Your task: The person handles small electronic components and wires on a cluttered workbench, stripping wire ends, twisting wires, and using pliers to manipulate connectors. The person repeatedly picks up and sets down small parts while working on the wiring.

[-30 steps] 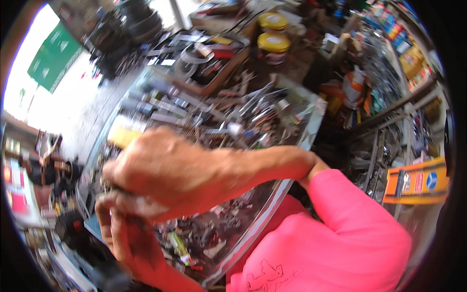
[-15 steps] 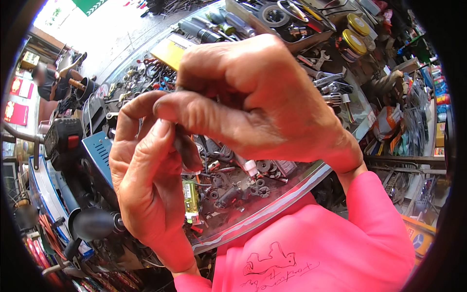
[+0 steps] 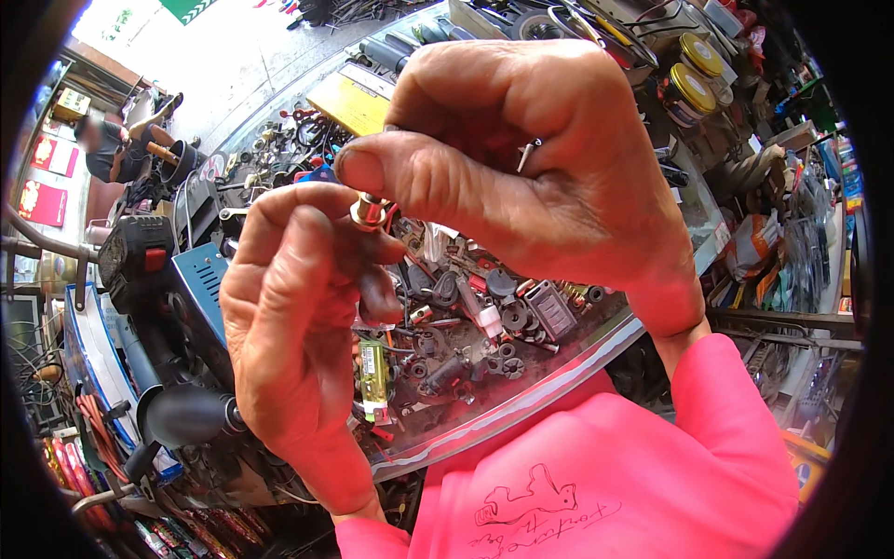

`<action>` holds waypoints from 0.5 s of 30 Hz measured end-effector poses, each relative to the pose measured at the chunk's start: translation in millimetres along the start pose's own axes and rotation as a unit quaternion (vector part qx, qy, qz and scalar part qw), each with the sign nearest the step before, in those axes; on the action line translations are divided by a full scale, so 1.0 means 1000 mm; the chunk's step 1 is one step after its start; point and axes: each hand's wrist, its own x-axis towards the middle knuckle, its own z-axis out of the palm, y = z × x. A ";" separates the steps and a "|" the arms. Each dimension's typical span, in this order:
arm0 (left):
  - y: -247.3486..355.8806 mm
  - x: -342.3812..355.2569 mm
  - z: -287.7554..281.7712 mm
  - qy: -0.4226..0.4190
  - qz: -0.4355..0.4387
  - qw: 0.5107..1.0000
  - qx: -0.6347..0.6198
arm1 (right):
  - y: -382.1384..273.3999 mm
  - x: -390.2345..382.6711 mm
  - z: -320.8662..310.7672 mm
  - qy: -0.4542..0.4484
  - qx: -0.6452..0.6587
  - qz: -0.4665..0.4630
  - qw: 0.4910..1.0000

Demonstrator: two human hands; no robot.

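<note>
Behind a glass-topped counter (image 3: 543, 395) heaped with loose metal parts, a worker in a pink shirt (image 3: 596, 456) leans over the near edge, both forearms raised, while another person (image 3: 116, 154) sits in the background at upper left. On the left side stands a blue metal box (image 3: 203, 287) with slots in its face. Over the parts, the right hand (image 3: 559, 186) curls inward, its thumb and bent forefinger closed in a pinch on a small fitting. Facing it, the left hand (image 3: 289, 307) is half open, thumb raised apart from loosely bent fingers; whether a fingertip touches the piece cannot be told. A yellow box (image 3: 350, 99) lies beyond the hands, and a yellow-green tube (image 3: 374, 380) rests just beside the left wrist. Smallest is the brass-coloured fitting (image 3: 369, 212), poised above the counter between the hands, directly under the right thumb's tip.
</note>
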 end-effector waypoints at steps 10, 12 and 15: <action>-0.003 -0.003 0.005 -0.005 0.022 0.999 0.024 | -0.007 -0.002 0.000 -0.004 -0.039 -0.064 0.997; -0.004 -0.004 0.007 -0.010 0.033 0.998 0.047 | -0.004 -0.003 0.001 0.004 -0.031 -0.071 0.997; -0.007 -0.007 0.010 -0.001 0.068 0.991 0.117 | -0.007 -0.001 0.000 -0.004 -0.059 -0.081 0.995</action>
